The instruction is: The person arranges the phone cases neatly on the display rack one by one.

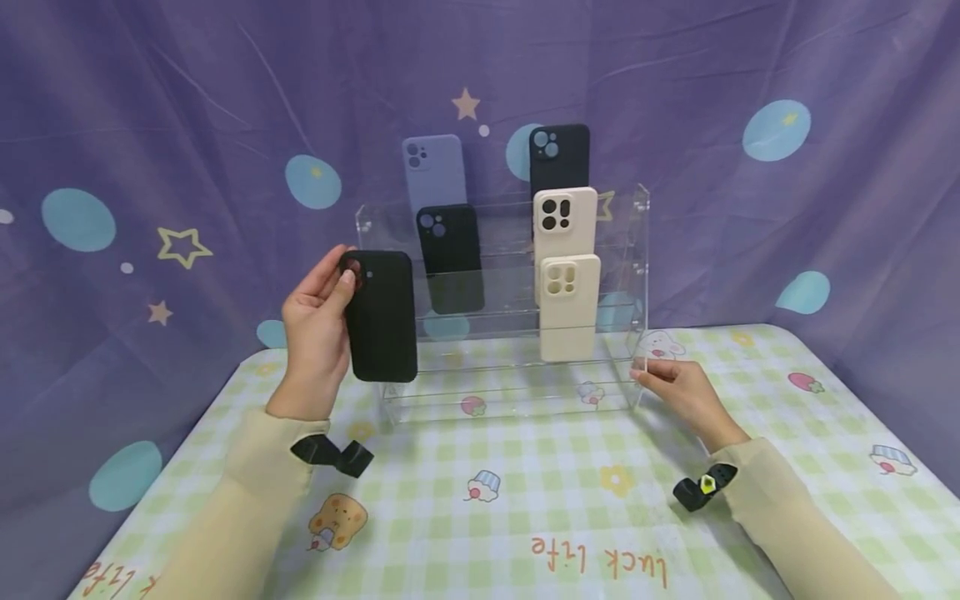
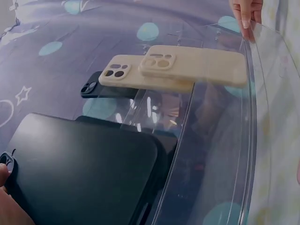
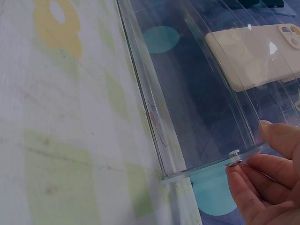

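My left hand (image 1: 318, 312) pinches a black phone case (image 1: 382, 321) by its camera-cutout corner, thumb in front and fingers behind. The case is upright at the left front of a clear acrylic tiered stand (image 1: 517, 367); in the left wrist view the black case (image 2: 89, 164) fills the lower left. With thumb and fingers, my right hand (image 1: 686, 392) holds the stand's right side panel near its lower front. A small metal screw (image 3: 234, 157) shows beside those fingertips. On the stand's right stand a cream phone case (image 1: 570, 321), a white phone case (image 1: 585, 225) and a dark phone case (image 1: 562, 162).
At the stand's left are another black phone case (image 1: 453, 258) and a lavender phone case (image 1: 442, 171) behind it. A green-checked tablecloth (image 1: 540, 475) covers the table under the stand. A purple patterned curtain (image 1: 225, 100) hangs behind and at both sides.
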Demonstrator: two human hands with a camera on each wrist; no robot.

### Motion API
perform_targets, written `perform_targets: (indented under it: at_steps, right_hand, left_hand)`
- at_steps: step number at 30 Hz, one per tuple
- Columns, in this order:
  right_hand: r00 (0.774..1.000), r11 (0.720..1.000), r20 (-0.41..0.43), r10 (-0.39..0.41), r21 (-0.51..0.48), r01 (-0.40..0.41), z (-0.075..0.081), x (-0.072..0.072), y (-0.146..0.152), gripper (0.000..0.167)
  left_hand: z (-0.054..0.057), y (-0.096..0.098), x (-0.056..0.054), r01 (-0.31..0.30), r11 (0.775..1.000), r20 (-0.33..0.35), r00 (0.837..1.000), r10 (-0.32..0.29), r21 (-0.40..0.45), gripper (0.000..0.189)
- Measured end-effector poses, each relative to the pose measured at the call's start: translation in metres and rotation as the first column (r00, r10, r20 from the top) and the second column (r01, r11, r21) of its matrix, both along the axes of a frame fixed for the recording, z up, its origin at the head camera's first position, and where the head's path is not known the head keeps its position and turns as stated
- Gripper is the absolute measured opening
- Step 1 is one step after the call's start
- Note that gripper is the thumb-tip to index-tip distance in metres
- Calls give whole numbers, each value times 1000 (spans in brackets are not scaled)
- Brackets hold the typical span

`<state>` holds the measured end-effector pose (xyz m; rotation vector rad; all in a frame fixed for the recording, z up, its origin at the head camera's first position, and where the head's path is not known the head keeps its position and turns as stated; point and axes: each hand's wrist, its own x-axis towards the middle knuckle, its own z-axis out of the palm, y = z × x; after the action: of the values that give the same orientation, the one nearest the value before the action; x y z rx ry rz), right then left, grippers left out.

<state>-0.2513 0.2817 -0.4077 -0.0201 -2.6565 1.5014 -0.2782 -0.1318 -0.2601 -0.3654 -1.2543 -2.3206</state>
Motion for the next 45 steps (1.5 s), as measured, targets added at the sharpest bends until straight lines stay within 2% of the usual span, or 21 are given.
perform_targets:
  at_steps: [7, 15, 19, 26, 31, 35, 39, 45]
  right_hand:
    - [1000, 1000, 14, 2, -17, -2, -1, -1, 1, 57]
    - [1000, 1000, -14, -3, -18, 3, -2, -2, 1, 56]
    - [1000, 1000, -11, -6, 1, 6, 0, 0, 2, 57]
    - [1000, 1000, -4, 5, -16, -5, -2, 0, 3, 57]
    - [1000, 1000, -14, 3, -11, -3, -3, -2, 2, 58]
    - [1000, 1000, -8, 1, -19, -1, -1, -2, 1, 58]
    - [1000, 1000, -3, 7, -23, -7, 0, -1, 1, 59]
    - [1000, 1000, 6, 5, -24, -5, 1, -1, 0, 57]
  left_hand:
    - [5, 33, -16, -31, 999, -58, 998, 33, 36, 38]
    - [6, 58, -30, 10, 985, -139, 990, 14, 171, 37]
    - [1, 67, -38, 11, 977, -164, 986, 25, 213, 36]
    - [-20, 79, -50, -54, 982, -191, 978, 89, 181, 33]
    - [-34, 85, -53, -51, 985, -153, 985, 76, 163, 31]
    - [-44, 89, -52, -72, 984, -109, 990, 91, 164, 30]
    - [-50, 90, -51, -129, 979, -55, 989, 139, 158, 24]
    - [-52, 88, -48, -221, 973, 49, 975, 217, 72, 20]
